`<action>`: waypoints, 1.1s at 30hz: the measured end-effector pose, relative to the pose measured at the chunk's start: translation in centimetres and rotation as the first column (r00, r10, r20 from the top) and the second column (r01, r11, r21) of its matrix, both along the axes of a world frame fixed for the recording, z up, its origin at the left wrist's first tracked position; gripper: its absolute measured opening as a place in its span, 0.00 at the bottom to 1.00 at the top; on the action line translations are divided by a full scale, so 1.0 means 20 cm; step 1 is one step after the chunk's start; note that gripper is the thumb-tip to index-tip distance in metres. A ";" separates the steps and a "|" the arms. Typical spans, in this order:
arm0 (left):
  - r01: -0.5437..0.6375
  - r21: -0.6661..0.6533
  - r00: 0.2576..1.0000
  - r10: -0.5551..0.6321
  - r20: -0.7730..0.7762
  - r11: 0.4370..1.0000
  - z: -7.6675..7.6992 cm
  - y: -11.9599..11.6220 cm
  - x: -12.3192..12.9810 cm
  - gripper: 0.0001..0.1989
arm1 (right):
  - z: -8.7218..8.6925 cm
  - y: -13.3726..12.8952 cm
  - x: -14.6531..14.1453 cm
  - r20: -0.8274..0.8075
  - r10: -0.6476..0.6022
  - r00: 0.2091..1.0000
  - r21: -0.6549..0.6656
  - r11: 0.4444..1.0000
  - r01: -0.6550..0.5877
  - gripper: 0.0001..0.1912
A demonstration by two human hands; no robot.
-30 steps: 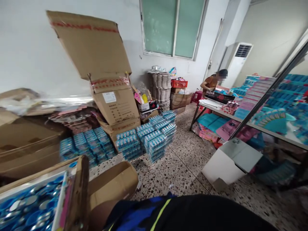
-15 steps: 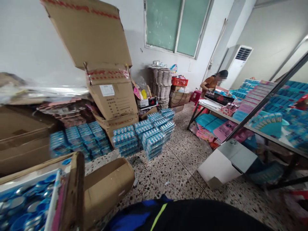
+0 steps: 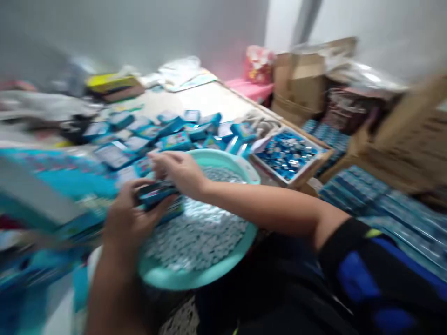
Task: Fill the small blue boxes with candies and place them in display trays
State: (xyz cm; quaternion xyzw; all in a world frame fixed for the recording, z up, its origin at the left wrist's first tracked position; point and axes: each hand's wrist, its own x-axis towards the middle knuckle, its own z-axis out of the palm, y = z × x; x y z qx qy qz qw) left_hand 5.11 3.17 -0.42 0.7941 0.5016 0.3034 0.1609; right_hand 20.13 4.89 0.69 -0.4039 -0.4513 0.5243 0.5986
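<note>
My left hand (image 3: 134, 216) is wrapped round a small blue box (image 3: 155, 194) at the left edge of a turquoise basin (image 3: 195, 280). Over the same box is my right hand (image 3: 178, 170), its fingers pressed together; blur hides what they hold, if anything. Many small whitish pieces (image 3: 206, 232) fill the basin beneath my hands. Just beyond it, several small blue boxes (image 3: 176, 139) lie loosely heaped on a pale table (image 3: 223, 100).
A white-edged tray (image 3: 296, 179) of blue and silvery pieces stands right of the basin. Wrapped blue packs (image 3: 391, 209) and cardboard boxes (image 3: 415, 139) are at the right. Large blue printed cartons (image 3: 59, 186) stand at the left.
The view has swung left from the floor, window and other person to the table and basin. Both my hands, out of view before, now show with a small blue box.
</note>
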 end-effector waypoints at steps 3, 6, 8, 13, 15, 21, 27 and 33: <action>-0.017 0.029 1.000 0.017 -0.001 0.999 -0.01 -0.01 -0.16 0.25 | -0.04 0.05 -0.11 -0.141 0.039 0.989 0.056 0.998 -0.031 0.31; 0.063 0.011 0.998 -0.063 0.018 0.998 -0.04 0.01 -0.15 0.22 | -0.09 0.07 -0.07 -0.121 0.012 0.993 0.053 0.999 -0.006 0.30; 0.087 0.011 0.996 -0.087 0.019 0.996 -0.04 0.01 -0.13 0.23 | -0.12 0.06 -0.05 -0.075 -0.031 0.997 0.070 0.997 0.037 0.29; 0.064 -0.096 0.998 -0.065 -0.010 0.993 -0.03 0.00 -0.13 0.23 | -0.14 0.03 -0.08 0.057 -0.022 0.998 0.219 0.976 0.009 0.29; 0.052 -0.137 0.998 -0.054 -0.012 0.989 -0.04 -0.01 -0.13 0.24 | -0.14 0.02 -0.10 0.092 -0.041 0.995 0.240 0.971 0.018 0.28; 0.108 -0.283 0.990 -0.078 0.116 0.953 -0.05 0.00 -0.14 0.35 | -0.14 -0.01 -0.09 0.045 -0.124 0.991 0.189 0.975 0.113 0.28; 0.124 -0.284 0.988 -0.092 0.123 0.951 -0.03 0.01 -0.14 0.24 | -0.12 -0.03 -0.08 0.079 -0.062 0.995 0.236 0.971 0.041 0.29; 0.093 -0.232 0.996 -0.087 0.035 0.968 -0.02 -0.01 -0.13 0.25 | -0.04 -0.04 -0.02 0.037 0.164 0.986 0.166 0.972 -0.168 0.28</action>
